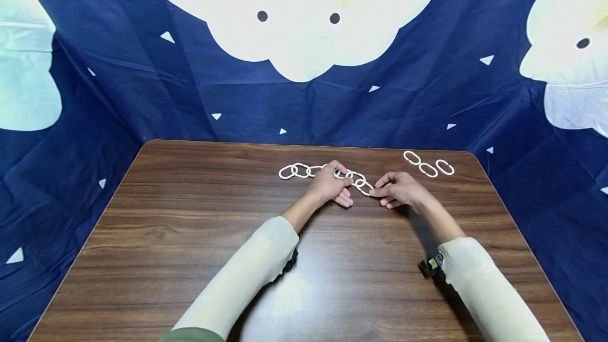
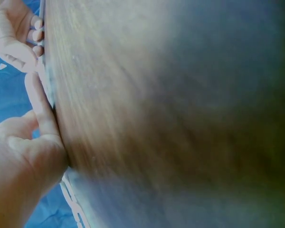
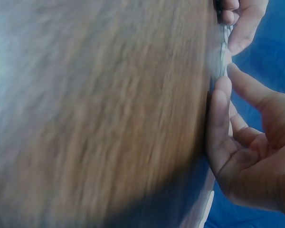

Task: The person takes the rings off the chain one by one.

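Note:
A chain of white oval plastic links [image 1: 287, 172] lies along the far part of the wooden table, its left end flat on the tabletop. My left hand [image 1: 329, 183] covers the middle of the chain, thumb and fingers pinching a link there. To its right, several joined links show, ending in a slanted end link [image 1: 364, 188]. My right hand [image 1: 401, 190] pinches that end link between thumb and fingertips. In the right wrist view, the right hand [image 3: 251, 147] is close to the left hand [image 3: 247, 23], with part of the chain between them.
Three loose white links [image 1: 428, 170] lie near the table's far right corner. Beyond the table [image 1: 190, 215] hangs a dark blue cloth [image 1: 266, 99] printed with clouds and small triangles. A small dark camera [image 1: 431, 265] is worn at the right wrist.

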Motion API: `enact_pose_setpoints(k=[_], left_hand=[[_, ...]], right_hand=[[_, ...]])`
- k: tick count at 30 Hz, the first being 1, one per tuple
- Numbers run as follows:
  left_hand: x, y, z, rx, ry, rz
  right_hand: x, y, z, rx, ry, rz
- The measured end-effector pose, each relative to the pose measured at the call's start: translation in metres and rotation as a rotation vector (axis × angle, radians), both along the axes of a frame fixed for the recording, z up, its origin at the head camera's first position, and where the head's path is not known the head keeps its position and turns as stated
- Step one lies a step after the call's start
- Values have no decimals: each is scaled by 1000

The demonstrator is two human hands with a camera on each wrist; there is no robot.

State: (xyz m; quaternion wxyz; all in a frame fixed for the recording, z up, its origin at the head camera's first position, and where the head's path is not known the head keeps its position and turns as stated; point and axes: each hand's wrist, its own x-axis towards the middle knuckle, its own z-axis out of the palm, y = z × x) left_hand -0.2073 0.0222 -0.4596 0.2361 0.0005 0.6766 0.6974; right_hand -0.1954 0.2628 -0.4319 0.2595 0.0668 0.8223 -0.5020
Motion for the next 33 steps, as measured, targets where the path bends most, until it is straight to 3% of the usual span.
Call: enact_pose_setpoints(k=[8, 33], left_hand=[[1, 2, 0, 4, 1, 15], [-3, 1, 0, -4, -33, -39]], right_hand=[[-3, -8, 2, -5, 0, -4], [0, -12, 3, 13, 55, 37]])
